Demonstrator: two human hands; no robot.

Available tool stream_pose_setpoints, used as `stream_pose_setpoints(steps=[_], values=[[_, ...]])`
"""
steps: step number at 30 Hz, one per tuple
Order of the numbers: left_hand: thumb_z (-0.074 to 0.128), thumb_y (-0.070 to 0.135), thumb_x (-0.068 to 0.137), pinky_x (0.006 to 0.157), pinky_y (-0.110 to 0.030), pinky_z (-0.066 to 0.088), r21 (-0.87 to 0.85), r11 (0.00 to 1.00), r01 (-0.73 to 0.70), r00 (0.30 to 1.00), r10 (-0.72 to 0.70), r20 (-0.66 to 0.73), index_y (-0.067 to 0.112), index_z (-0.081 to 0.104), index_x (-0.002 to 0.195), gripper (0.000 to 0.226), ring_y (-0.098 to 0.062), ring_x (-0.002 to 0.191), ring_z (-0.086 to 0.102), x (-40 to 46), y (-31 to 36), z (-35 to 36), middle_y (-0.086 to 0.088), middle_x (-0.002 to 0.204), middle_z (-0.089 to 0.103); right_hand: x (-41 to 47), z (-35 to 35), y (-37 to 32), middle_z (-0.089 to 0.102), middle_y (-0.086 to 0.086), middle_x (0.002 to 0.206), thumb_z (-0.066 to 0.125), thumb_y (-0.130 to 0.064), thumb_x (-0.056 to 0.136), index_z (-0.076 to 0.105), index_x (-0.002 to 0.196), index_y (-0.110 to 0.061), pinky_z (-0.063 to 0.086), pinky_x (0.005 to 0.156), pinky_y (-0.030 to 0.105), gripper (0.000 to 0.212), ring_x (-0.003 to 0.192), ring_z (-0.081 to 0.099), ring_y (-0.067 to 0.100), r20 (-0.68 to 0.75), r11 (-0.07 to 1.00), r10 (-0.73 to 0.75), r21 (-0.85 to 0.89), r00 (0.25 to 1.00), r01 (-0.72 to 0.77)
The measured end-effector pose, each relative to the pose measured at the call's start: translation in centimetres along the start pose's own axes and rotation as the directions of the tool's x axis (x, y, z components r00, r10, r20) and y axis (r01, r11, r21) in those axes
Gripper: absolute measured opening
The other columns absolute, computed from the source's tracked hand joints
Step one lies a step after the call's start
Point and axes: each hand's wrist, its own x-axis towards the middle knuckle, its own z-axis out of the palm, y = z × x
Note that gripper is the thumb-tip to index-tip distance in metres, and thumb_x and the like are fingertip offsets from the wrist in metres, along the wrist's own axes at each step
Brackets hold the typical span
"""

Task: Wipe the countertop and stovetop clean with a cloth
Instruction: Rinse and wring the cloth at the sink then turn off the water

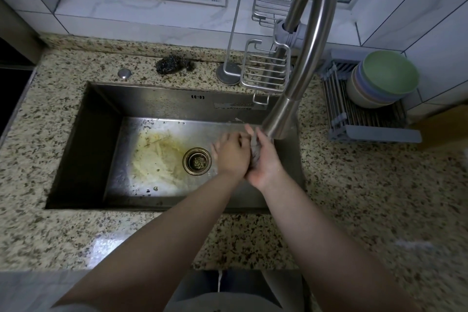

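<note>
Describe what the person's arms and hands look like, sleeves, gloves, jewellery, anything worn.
Both forearms are bare, with no sleeves in view. The left hand and right hand wear no gloves; no rings, watch or bracelet are visible on either.

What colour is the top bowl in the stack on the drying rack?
Light green, in the head view.

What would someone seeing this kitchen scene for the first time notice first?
Probably the two hands, left hand and right hand, pressed together around a grey cloth under the tall steel faucet, over the right part of the sink. Next, the yellowish stain on the sink floor, left of the drain. Then the stacked pastel bowls on the rack at the right.
</note>
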Motion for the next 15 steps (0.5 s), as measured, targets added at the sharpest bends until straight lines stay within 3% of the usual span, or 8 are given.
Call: stream_pose_setpoints(steps=[1,2,3,5,7,9,12,15], values=[[0.042,0.028,0.106,0.126,-0.047,0.001,0.114,0.991,-0.071,0.996,0.077,-0.042,0.018,0.052,0.141,0.038,-0.029,0.153,0.021,0.4,-0.1,-0.3,-0.01,0.161,0.034,0.0,0.3,0.1,0.079,0.011,0.105,0.056,-0.041,0.101,0.085,0.081,-0.021,0.053,0.094,0.045,0.04,0.112,0.068,0.029,-0.009,1.0,0.002,-0.028,1.0,-0.002],[0.044,0.028,0.105,0.125,-0.047,-0.006,0.113,0.99,-0.086,0.994,0.093,-0.056,0.024,0.042,0.149,0.044,-0.027,0.157,0.007,0.9,-0.1,-0.5,-0.006,0.168,0.017,0.0,0.4,0.2,0.078,0.01,0.107,0.055,-0.038,0.103,0.084,0.088,-0.023,0.054,0.093,0.044,0.036,0.114,0.068,0.029,-0.021,0.999,0.007,-0.046,1.0,-0.008],[0.047,0.027,0.104,0.126,-0.047,-0.004,0.045,0.994,-0.101,0.993,0.104,-0.053,0.029,0.036,0.152,0.049,-0.026,0.157,0.004,1.2,0.0,-0.7,-0.004,0.17,0.008,0.3,0.4,0.3,0.077,0.01,0.11,0.052,-0.036,0.105,0.082,0.1,-0.026,0.055,0.092,0.044,0.032,0.114,0.068,0.029,-0.029,0.999,-0.005,-0.042,1.0,0.003],[0.051,0.023,0.104,0.125,-0.046,0.02,-0.328,0.944,-0.03,0.999,0.013,-0.052,0.033,0.04,0.149,0.048,-0.025,0.152,0.024,0.8,0.9,-1.3,-0.005,0.166,0.022,0.7,0.7,0.1,0.075,0.007,0.109,0.047,-0.03,0.109,0.071,0.12,-0.03,0.056,0.086,0.041,0.026,0.105,0.07,0.028,-0.043,1.0,-0.029,-0.002,0.999,0.029],[0.047,0.022,0.106,0.109,-0.035,0.039,-0.588,0.804,0.092,0.991,-0.133,-0.026,0.031,0.048,0.144,0.039,-0.02,0.137,0.043,0.1,1.6,-1.6,-0.001,0.15,0.041,0.9,1.1,-0.5,0.075,0.005,0.099,0.049,-0.027,0.108,0.068,0.112,-0.028,0.055,0.084,0.037,0.019,0.094,0.069,0.024,-0.05,0.999,-0.048,-0.014,0.998,0.048],[0.042,0.023,0.108,0.104,-0.032,0.037,-0.624,0.773,0.116,0.987,-0.161,-0.016,0.027,0.053,0.139,0.034,-0.014,0.13,0.045,-0.1,1.4,-2.4,0.003,0.141,0.047,1.4,1.4,-0.9,0.073,0.0,0.094,0.057,-0.03,0.105,0.07,0.105,-0.025,0.053,0.081,0.031,0.014,0.084,0.066,0.016,-0.078,0.994,-0.07,-0.087,0.995,0.063],[0.039,0.025,0.109,0.112,-0.036,0.036,-0.618,0.776,0.128,0.983,-0.181,-0.024,0.026,0.057,0.127,0.025,-0.016,0.129,0.052,0.4,-0.1,-3.4,0.004,0.143,0.053,2.9,1.4,-1.4,0.062,-0.003,0.073,0.063,-0.039,0.1,0.07,0.097,-0.016,0.043,0.045,0.022,0.024,0.051,0.054,0.008,-0.133,0.993,-0.09,-0.093,0.987,0.079],[0.036,0.022,0.108,0.107,-0.035,0.041,-0.605,0.77,0.205,0.969,-0.245,0.016,0.022,0.055,0.129,0.028,-0.018,0.117,0.058,0.7,-1.1,-4.0,0.0,0.141,0.057,3.8,1.5,-2.0,0.047,-0.006,0.052,0.059,-0.043,0.102,0.058,0.071,-0.019,0.03,0.033,0.022,0.04,0.036,0.04,0.009,-0.161,0.994,-0.105,-0.044,0.981,0.099]])
